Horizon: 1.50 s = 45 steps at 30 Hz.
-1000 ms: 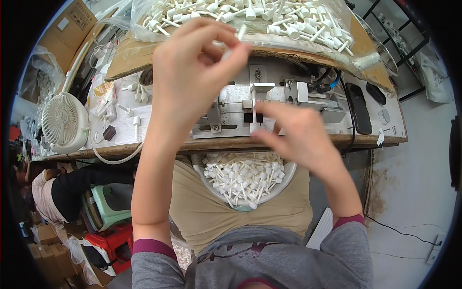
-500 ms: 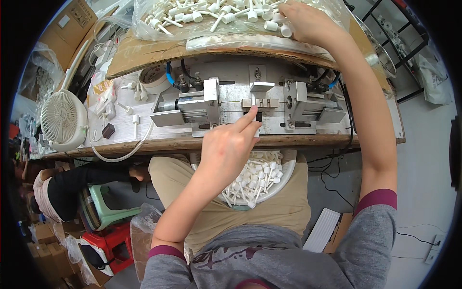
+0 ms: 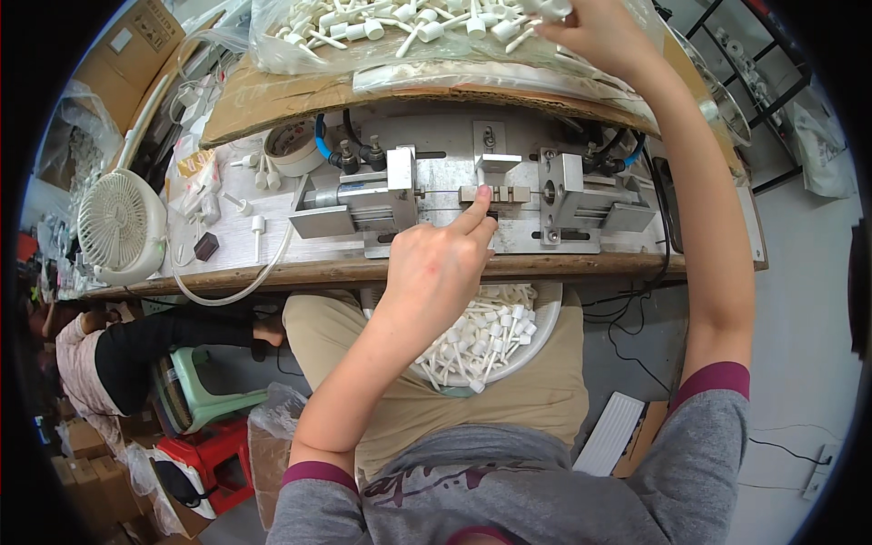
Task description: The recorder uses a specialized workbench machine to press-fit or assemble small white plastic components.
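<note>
My right hand [image 3: 607, 36] is at the upper right, closed on white plastic stemmed caps [image 3: 548, 9] over the heap of similar white stemmed caps [image 3: 400, 23]. The picture's top edge cuts off part of that grip. My left hand [image 3: 440, 268] is over the bench edge, index finger stretched out so its tip touches the small notched metal block [image 3: 509, 195]. The other left fingers bend beneath and are partly hidden; I see nothing held there. The block sits midway between the left metal clamp unit [image 3: 400, 186] and the right metal clamp unit [image 3: 568, 195].
A white basin [image 3: 548, 318] of white stemmed caps rests between my legs. A cardboard sheet [image 3: 227, 113] lies under the plastic-lined heap. On the bench's left stand a white fan [image 3: 118, 227] and a tape roll [image 3: 295, 150]. Another person [image 3: 100, 363] sits at far left.
My right hand has lifted slightly up from the heap, with white caps now showing in its fingers. My left index fingertip has moved slightly up onto the metal block.
</note>
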Each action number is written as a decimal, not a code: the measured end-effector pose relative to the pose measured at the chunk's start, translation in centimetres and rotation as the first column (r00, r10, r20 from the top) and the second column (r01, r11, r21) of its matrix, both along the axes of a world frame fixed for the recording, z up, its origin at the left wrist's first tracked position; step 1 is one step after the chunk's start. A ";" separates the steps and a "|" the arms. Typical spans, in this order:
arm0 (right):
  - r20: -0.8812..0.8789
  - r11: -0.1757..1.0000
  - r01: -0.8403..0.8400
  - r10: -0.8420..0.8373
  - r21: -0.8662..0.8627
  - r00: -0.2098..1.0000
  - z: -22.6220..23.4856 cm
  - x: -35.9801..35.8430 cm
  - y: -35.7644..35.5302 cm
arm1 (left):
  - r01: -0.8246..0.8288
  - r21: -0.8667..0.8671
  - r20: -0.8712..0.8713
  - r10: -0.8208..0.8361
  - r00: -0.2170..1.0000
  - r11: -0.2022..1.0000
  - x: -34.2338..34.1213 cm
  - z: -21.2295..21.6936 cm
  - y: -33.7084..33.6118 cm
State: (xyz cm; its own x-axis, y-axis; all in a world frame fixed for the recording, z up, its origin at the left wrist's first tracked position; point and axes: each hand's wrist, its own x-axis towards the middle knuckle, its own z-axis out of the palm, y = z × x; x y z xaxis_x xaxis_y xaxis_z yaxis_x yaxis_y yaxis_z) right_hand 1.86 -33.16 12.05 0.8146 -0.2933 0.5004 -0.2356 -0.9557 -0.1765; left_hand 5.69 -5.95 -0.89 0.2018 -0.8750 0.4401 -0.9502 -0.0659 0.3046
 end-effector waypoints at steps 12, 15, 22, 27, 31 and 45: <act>0.601 0.549 -0.453 -0.116 0.702 0.791 -2.8 -5.1 4.6 | 0.068 -0.093 -0.309 -0.093 0.946 0.993 -0.5 0.2 1.8; 0.537 0.562 -0.403 -0.088 0.722 0.839 -4.7 -7.1 11.5 | -0.046 -0.304 -0.601 -0.154 0.784 0.952 -1.8 3.2 2.5; 0.533 0.418 -0.471 -0.037 0.776 0.845 -9.2 -9.5 17.5 | -0.084 -0.296 -0.678 -0.147 0.720 0.952 -1.6 2.2 2.3; 0.552 0.419 -0.444 -0.180 0.792 0.815 -10.3 -10.9 16.7 | -0.052 -0.347 -0.498 -0.137 0.856 0.936 -1.2 2.3 2.5; 0.524 0.536 -0.345 -0.225 0.771 0.822 -10.4 -11.6 16.0 | -0.026 -0.311 -0.423 -0.114 0.899 0.950 -1.4 1.2 2.2; 0.512 0.672 -0.273 -0.184 0.689 0.839 -11.4 -11.8 16.2 | -0.003 -0.022 0.145 0.006 0.989 1.000 -0.9 0.1 -0.4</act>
